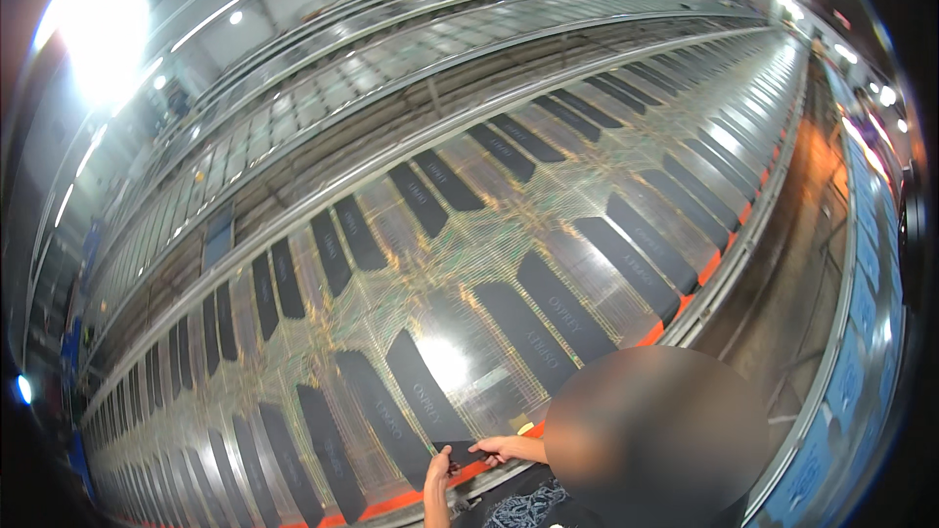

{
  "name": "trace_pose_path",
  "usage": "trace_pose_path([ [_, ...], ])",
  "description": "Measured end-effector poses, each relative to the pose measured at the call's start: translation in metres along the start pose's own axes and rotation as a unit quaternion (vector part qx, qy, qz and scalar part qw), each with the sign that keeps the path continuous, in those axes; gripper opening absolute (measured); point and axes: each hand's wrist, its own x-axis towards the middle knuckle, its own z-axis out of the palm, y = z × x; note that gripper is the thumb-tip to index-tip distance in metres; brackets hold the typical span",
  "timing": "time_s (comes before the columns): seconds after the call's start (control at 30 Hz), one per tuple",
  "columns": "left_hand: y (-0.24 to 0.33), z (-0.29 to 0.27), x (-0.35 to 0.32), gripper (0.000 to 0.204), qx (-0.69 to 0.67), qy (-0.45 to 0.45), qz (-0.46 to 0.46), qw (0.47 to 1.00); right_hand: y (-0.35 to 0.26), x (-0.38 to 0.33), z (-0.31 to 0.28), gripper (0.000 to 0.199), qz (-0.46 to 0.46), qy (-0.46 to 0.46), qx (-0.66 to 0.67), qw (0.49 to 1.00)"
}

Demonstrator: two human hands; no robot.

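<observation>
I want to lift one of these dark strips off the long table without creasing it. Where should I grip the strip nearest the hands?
Probably at its near end, from the table's orange edge. The dark strip lies flat and runs away from the person, so only that end is close; the left hand and right hand already pinch it there.

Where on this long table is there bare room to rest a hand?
Shiny bare strips lie between neighbouring pairs of black pieces. It is crowded at the orange edge, where both hands, left and right, pinch one black piece.
</observation>
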Motion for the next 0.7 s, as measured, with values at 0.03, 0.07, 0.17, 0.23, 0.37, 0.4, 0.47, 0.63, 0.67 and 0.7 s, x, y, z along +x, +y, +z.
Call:
trace_pose_path([
  [0.03,0.016,0.005,-0.003,0.027,-0.026,-0.003,0.026,0.999,-0.019,-0.005,0.004,0.027,-0.094,0.022,-0.029,0.995],
  [0.07,0.038,0.009,-0.011,0.028,0.03,-0.026,0.079,0.996,-0.044,-0.013,0.014,0.026,-0.183,0.046,-0.056,0.98],
  [0.17,0.136,0.018,-0.114,0.025,-0.121,-0.116,0.293,0.941,-0.142,-0.137,0.123,0.036,-0.398,0.15,-0.248,0.87],
  [0.23,0.182,0.034,-0.112,0.027,-0.251,-0.117,0.298,0.913,-0.174,-0.135,0.12,0.038,-0.439,0.104,-0.235,0.861],
  [0.37,0.133,0.052,-0.134,0.03,-0.202,-0.1,0.291,0.93,-0.124,-0.145,0.099,0.036,-0.377,0.152,-0.239,0.882],
  [0.4,0.123,0.048,-0.131,0.031,-0.184,-0.109,0.286,0.934,-0.114,-0.15,0.098,0.035,-0.408,0.136,-0.19,0.882],
  [0.47,0.11,0.043,-0.154,0.035,-0.174,-0.099,0.343,0.918,-0.089,-0.19,0.134,0.033,-0.454,0.062,-0.184,0.87],
  [0.63,0.158,0.015,-0.264,0.051,-0.228,-0.202,0.479,0.823,-0.108,-0.353,0.243,0.033,-0.667,0.036,-0.426,0.61],
  [0.67,0.164,0.022,-0.262,0.051,-0.182,-0.175,0.532,0.808,-0.116,-0.356,0.247,0.032,-0.646,0.021,-0.409,0.644],
  [0.7,0.179,0.034,-0.27,0.052,-0.132,-0.142,0.584,0.788,-0.124,-0.357,0.251,0.031,-0.625,-0.001,-0.39,0.676],
])
